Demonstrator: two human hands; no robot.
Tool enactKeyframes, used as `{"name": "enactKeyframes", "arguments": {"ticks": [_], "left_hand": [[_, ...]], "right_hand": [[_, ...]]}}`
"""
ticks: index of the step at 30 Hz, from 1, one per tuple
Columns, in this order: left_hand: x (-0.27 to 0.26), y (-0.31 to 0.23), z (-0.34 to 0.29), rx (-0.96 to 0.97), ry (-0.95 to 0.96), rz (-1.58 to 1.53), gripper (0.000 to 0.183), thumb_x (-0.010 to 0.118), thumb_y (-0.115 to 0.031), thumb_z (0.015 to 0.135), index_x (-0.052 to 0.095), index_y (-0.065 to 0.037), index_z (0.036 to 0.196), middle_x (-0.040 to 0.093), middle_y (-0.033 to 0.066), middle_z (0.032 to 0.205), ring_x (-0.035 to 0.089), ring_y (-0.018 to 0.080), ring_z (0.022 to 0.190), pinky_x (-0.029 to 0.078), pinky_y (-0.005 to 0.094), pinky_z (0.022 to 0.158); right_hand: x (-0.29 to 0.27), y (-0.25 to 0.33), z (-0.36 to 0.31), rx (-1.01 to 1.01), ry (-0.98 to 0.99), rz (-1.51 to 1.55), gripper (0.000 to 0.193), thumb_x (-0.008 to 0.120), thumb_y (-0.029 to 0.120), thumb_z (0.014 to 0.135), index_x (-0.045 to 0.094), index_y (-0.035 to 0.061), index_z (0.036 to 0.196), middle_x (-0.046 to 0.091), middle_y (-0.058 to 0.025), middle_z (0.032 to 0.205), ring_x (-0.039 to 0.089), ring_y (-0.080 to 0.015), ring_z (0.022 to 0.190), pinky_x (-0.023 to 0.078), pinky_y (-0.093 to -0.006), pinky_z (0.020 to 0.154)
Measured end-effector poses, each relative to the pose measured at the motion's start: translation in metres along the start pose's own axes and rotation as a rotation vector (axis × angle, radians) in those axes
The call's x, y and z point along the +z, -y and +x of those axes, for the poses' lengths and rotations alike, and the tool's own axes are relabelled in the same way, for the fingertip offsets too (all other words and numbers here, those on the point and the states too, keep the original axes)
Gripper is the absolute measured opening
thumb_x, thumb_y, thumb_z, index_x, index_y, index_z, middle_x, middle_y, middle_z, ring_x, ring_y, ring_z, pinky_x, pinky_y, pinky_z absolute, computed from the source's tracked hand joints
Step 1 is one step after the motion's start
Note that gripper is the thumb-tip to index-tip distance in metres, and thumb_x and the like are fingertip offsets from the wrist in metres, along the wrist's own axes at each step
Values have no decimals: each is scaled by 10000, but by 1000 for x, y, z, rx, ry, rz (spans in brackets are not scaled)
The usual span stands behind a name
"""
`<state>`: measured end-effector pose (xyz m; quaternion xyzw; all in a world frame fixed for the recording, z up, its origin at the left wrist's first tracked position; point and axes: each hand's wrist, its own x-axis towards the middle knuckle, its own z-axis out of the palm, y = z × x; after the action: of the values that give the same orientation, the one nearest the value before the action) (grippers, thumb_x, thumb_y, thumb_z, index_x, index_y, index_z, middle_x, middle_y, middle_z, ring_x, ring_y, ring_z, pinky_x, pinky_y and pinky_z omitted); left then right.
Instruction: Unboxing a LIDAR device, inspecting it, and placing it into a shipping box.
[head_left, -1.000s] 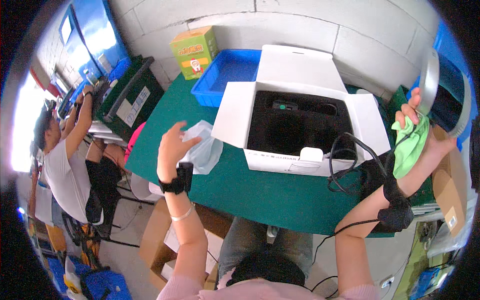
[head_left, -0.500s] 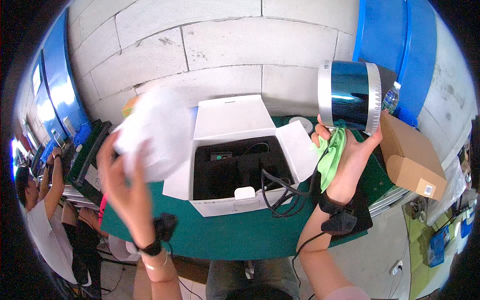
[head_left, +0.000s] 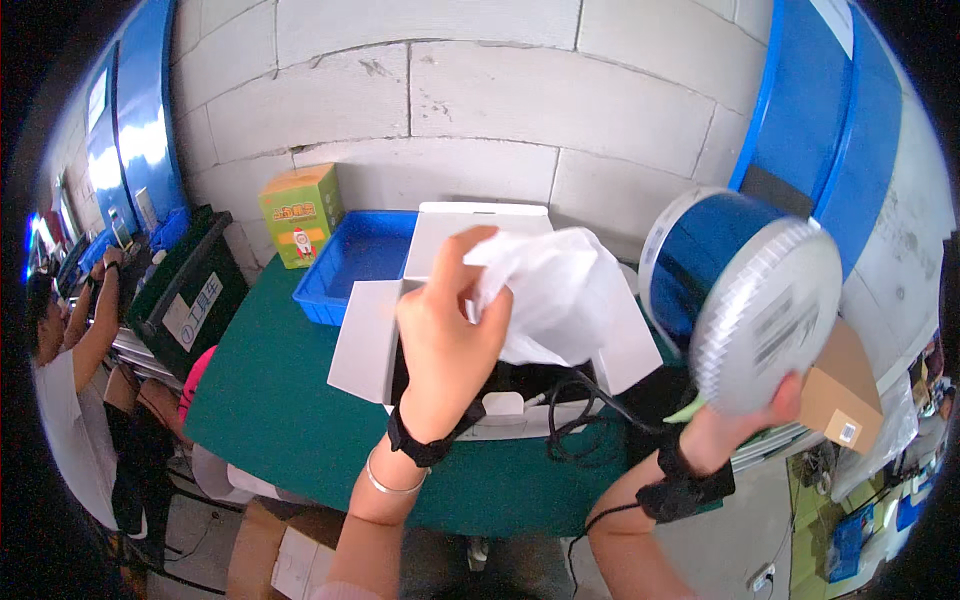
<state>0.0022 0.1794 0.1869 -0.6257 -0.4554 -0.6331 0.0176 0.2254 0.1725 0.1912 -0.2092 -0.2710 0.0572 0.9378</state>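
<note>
**Drum held up at right, white bag raised at centre**

The drum (head_left: 745, 300), a short blue cylinder with a pale grey ribbed end, is held up in the air at the right of the view, above the worktop's (head_left: 290, 400) right end and in front of the block wall. Its axis runs from upper left to lower right, and the grey flat end faces down and right, toward the camera.

Going from the left: a person (head_left: 60, 400) sits at the far left edge beside a black bin (head_left: 190, 290). On the green worktop stand a yellow-green carton (head_left: 300, 212) and a blue tray (head_left: 360, 262) by the wall, then an open white box (head_left: 440, 330) with black cables (head_left: 580, 420) trailing from it.

The left hand (head_left: 445, 340) is raised over the box, fingers pinched on a white plastic bag (head_left: 550, 295) that hangs crumpled to its right. The right hand (head_left: 735, 425) grips the drum from below, thumb on the grey end, with a green cloth (head_left: 685, 410) just showing beside it. A brown carton (head_left: 845, 395) lies behind the drum.
</note>
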Motion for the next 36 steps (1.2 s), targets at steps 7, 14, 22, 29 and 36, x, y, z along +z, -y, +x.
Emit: {"name": "enactKeyframes", "arguments": {"ticks": [7,14,22,29,36], "left_hand": [[-10,23,11,-142,145,-186,408,612,23,757,579,-55,1156,635,91,593,481,62,464,375,252,448],[-35,22,15,-87,-131,-184,347,597,53,760,598,-15,1101,686,103,693,651,107,633,489,231,603],[-45,17,18,71,-119,-200,359,595,45,760,621,-40,1109,693,160,877,697,224,771,517,278,707],[-43,10,14,256,57,-335,382,616,-42,794,604,13,1172,649,183,1141,634,274,1023,469,331,887],[-22,14,10,339,-36,-434,251,648,-26,823,636,1,1072,602,198,1203,582,279,1074,432,361,938]], "right_hand": [[20,14,-48,158,423,-65,840,656,567,640,515,-30,1215,560,-143,1155,570,-248,1019,466,-362,831],[41,18,-53,397,873,-109,1013,815,599,493,535,-84,1187,603,-121,1058,581,-196,978,443,-306,877],[40,6,-57,80,1049,-419,868,809,431,467,575,-62,1142,631,-148,995,619,-227,906,474,-327,845],[40,3,-51,53,995,-397,835,812,403,479,577,-65,1129,631,-134,990,614,-213,894,476,-317,829],[38,0,-52,-31,902,-360,819,824,353,486,567,-63,1143,625,-117,1003,602,-200,895,483,-321,824]]}}
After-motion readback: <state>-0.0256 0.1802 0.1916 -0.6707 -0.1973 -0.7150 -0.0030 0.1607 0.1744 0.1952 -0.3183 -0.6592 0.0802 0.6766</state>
